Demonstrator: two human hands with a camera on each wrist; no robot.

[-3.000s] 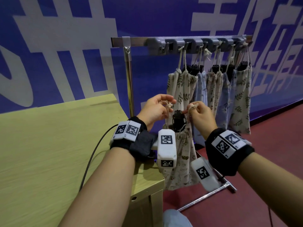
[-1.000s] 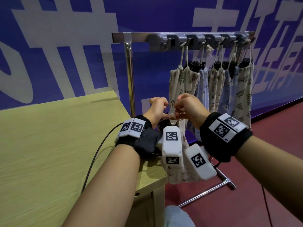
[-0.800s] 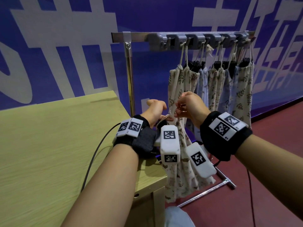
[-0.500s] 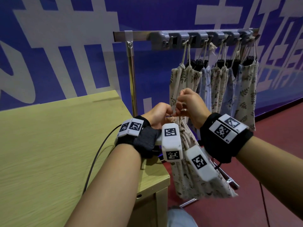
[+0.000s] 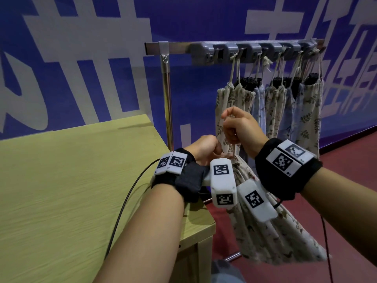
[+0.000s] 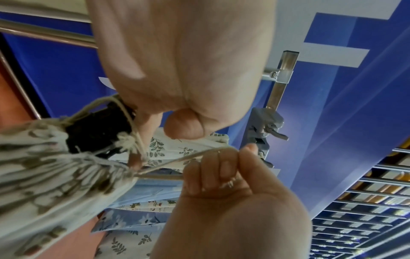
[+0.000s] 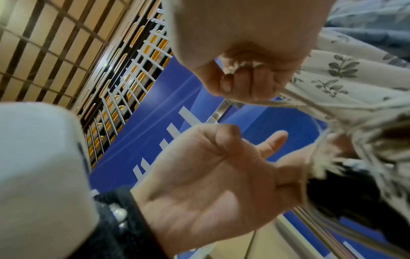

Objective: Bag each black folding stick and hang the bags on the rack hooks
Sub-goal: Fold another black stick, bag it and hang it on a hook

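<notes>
A floral drawstring bag (image 5: 285, 231) hangs slanted between my hands, off the table's right end. In the left wrist view a black folding stick (image 6: 97, 129) pokes from the bag's gathered neck (image 6: 44, 175). My left hand (image 5: 214, 152) is curled round the drawstring right at that neck. My right hand (image 5: 230, 127), slightly higher, grips the cord (image 6: 177, 161) in a fist and holds it taut. The right wrist view shows the cord (image 7: 288, 103) running from that fist down to the stick (image 7: 346, 192). The rack's hook strip (image 5: 255, 51) is above and behind.
Several filled floral bags (image 5: 285, 111) hang from the hooks; the leftmost hook (image 5: 216, 55) is bare. The rack's steel post (image 5: 168, 103) stands by the wooden table (image 5: 71, 180). A black cable (image 5: 126, 201) crosses the table. Red floor lies to the right.
The bag's mouth was held open between both hands; it is now cinched around the stick. My right hand has risen with the cord and the bag's bottom has swung right.
</notes>
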